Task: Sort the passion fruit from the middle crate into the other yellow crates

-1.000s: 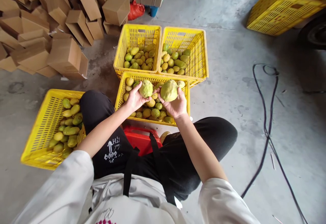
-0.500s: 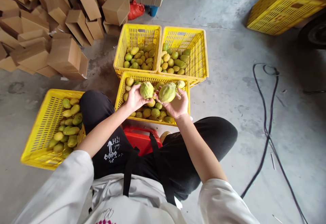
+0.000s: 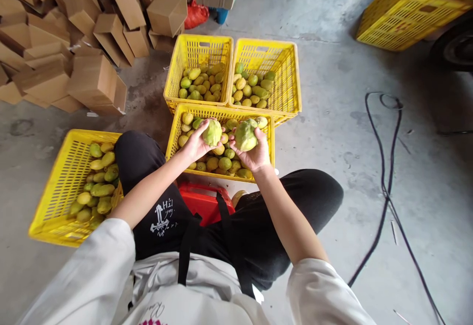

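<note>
In my left hand [image 3: 197, 142] is a lumpy yellow-green papaya [image 3: 212, 133], fingers curled round it. My right hand [image 3: 257, 151] grips a second, similar papaya [image 3: 245, 135], with the thumb on its right side. Both fruits are held a short gap apart above a yellow plastic crate [image 3: 271, 160]. Inside that crate lie many green and yellow papayas [image 3: 225, 163], partly hidden by my hands.
Two yellow crates [image 3: 268, 44] with more fruit stand behind. Another fruit crate [image 3: 48, 202] is by my left knee. Cardboard boxes [image 3: 92, 76] are piled at the far left. A black cable [image 3: 384, 197] lies on the right floor, below a yellow crate stack [image 3: 399, 19].
The papaya in my right hand has been turned, and my right thumb now lies against it. The left papaya has rotated slightly. Both hands stay over the same crate.
</note>
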### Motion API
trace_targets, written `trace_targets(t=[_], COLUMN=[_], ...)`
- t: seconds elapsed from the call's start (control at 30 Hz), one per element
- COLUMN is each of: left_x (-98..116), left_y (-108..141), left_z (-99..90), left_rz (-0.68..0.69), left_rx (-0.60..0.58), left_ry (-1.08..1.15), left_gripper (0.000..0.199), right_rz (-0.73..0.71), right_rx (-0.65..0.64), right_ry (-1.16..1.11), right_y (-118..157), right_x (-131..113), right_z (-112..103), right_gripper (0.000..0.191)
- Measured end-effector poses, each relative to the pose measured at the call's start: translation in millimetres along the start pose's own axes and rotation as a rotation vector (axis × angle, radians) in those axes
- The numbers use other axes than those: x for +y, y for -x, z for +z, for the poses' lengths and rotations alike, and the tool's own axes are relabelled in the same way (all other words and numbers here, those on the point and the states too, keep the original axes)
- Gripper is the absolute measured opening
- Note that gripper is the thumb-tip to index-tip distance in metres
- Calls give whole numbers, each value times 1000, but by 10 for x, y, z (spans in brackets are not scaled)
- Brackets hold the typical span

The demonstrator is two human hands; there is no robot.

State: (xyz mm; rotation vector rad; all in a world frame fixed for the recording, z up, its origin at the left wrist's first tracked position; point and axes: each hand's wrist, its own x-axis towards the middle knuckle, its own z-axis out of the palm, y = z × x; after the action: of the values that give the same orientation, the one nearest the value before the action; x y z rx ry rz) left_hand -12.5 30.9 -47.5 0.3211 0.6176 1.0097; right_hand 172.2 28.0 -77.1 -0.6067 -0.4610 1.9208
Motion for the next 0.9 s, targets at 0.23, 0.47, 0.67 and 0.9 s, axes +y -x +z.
trace_targets(t=[0.23, 0.47, 0.67, 0.9], left_x=[31, 25, 13, 20], left_y=[25, 23, 11, 9], left_z=[22, 19, 23, 6], left_rz=[-14, -6, -10, -37], left_rx=[41, 36, 17, 34], left_ry=[81, 66, 27, 55], left_gripper=[31, 19, 18, 23], right_rz=[-19, -23, 24, 26], right_rx=[-9, -31, 15, 44], right_ry=[-20, 9, 28, 30], right_y=[36, 30, 13, 31], right_x=[-64, -64, -21, -37], right_z=[116, 110, 29, 119], right_gripper=[32, 34, 43, 32])
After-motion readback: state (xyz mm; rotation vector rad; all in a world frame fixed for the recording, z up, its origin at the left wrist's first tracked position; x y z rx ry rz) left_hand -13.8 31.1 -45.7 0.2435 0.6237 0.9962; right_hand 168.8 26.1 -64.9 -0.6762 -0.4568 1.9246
